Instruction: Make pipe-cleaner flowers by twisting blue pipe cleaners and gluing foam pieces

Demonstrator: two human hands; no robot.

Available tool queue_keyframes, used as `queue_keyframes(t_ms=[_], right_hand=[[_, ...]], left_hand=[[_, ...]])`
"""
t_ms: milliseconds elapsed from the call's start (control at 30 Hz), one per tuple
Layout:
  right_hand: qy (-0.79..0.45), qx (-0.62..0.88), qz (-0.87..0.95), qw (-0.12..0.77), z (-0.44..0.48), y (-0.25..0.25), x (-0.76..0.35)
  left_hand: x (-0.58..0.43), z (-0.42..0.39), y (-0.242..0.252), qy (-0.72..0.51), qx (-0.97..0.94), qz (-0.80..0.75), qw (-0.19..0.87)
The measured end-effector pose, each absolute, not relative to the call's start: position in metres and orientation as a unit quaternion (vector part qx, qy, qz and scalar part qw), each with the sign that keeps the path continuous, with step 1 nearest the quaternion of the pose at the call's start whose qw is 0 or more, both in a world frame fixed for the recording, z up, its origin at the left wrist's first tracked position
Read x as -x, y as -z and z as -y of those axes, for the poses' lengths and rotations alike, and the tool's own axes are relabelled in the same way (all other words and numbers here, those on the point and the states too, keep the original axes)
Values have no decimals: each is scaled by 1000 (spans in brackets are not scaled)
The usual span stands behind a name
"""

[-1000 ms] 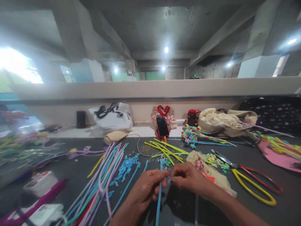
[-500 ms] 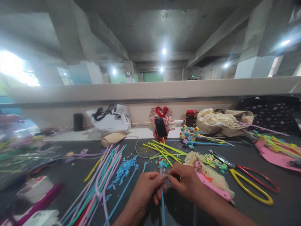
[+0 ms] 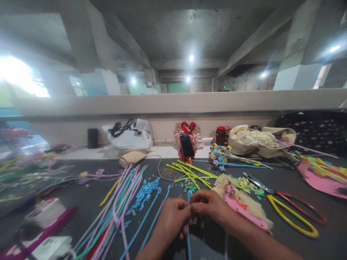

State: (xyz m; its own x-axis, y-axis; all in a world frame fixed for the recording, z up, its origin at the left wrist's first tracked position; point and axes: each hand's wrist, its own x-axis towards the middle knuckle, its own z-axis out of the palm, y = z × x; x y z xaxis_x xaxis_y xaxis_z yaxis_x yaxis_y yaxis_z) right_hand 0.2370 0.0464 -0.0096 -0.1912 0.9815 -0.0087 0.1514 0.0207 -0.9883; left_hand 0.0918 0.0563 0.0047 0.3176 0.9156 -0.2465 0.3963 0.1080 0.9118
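A light-blue pipe cleaner [image 3: 189,240] runs upright between my hands, its rounded, thicker top showing just above the fingers. My left hand [image 3: 176,215] is closed around the stem, thumb and fingers pinched near its upper part. From the other side, my right hand [image 3: 210,206] meets it with thumb and forefinger bent together at the same spot. The fingers hide exactly what the right fingertips pinch. Left of my hands lie two more blue pipe cleaners [image 3: 155,216] and a pile of short blue pieces [image 3: 148,190].
Pastel pipe cleaners [image 3: 116,206] lie left; yellow-green ones [image 3: 187,171] lie ahead. Right are a pink-handled tool [image 3: 249,215] on cloth and large scissors [image 3: 271,191] with red and yellow handles. A phone [image 3: 187,146], finished-looking colourful stems [image 3: 218,157] and bags stand behind.
My right fingers have moved slightly up and left, closer against the left hand. The stem's rounded top now shows more clearly. The whole view has shifted a little.
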Motion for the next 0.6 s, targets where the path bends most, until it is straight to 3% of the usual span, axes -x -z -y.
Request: queue_keyframes(t_ms=[600], right_hand=[[-433, 565, 474, 518, -60, 7, -258]], left_hand=[[-85, -61, -8, -322, -521, -426, 666]])
